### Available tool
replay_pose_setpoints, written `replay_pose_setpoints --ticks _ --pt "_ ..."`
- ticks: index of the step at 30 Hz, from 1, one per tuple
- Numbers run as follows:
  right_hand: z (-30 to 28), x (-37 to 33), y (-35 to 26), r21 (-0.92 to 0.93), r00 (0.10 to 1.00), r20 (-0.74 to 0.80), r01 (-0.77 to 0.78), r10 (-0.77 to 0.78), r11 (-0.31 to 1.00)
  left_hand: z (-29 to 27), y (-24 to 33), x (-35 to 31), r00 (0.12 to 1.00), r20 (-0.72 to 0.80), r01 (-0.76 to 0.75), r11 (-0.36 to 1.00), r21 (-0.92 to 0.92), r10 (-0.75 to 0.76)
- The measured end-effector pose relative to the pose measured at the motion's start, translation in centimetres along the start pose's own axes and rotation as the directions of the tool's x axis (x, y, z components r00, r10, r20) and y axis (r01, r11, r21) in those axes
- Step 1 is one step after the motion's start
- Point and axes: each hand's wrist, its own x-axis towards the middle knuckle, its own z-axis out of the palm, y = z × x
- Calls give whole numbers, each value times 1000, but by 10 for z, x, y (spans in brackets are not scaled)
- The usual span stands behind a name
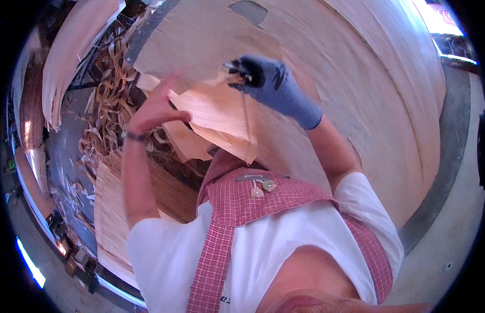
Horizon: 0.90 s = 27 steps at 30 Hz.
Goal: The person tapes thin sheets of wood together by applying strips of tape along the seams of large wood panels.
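My bare left hand (156, 109) hovers at the left edge of a pale, thin wood veneer sheet (214, 107). Its thumb and blurred fingers are spread apart; whether they touch the sheet I cannot tell. Over the sheet's right end is my right hand (261, 78), in a blue-grey glove with black fingers. Those fingers are closed around something small with a light tip, too smeared to name. Below them a narrow strip (246, 115) runs down across the sheet. More veneer pieces (188, 141) lie underneath, with ragged, overlapping edges.
Large veneer sheets (367, 104) cover the table ahead and to the right, over its dark grey edge (435, 193). Curly wood shavings (109, 99) heap up on the left. Further veneer (78, 52) stands at the far left, and another piece (114, 214) lies beside my left arm.
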Motion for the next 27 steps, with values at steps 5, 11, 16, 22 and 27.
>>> replay_pose_setpoints --ticks 5,11,16,22,27 --pt "-55 31 9 -108 979 -153 119 -135 987 8 -46 46 905 415 199 954 -224 -92" --pt "-91 21 85 75 927 -301 -211 223 975 -50 -84 63 771 495 515 850 -114 -401" --pt "-87 37 135 429 770 -427 -288 474 856 -142 -51 162 893 365 268 963 41 -264" --pt "-95 69 222 528 600 -445 -424 665 736 -143 -58 319 920 371 88 988 124 -128" --pt "-87 115 258 425 550 -485 -531 680 733 -140 -124 407 929 362 51 994 100 -84"
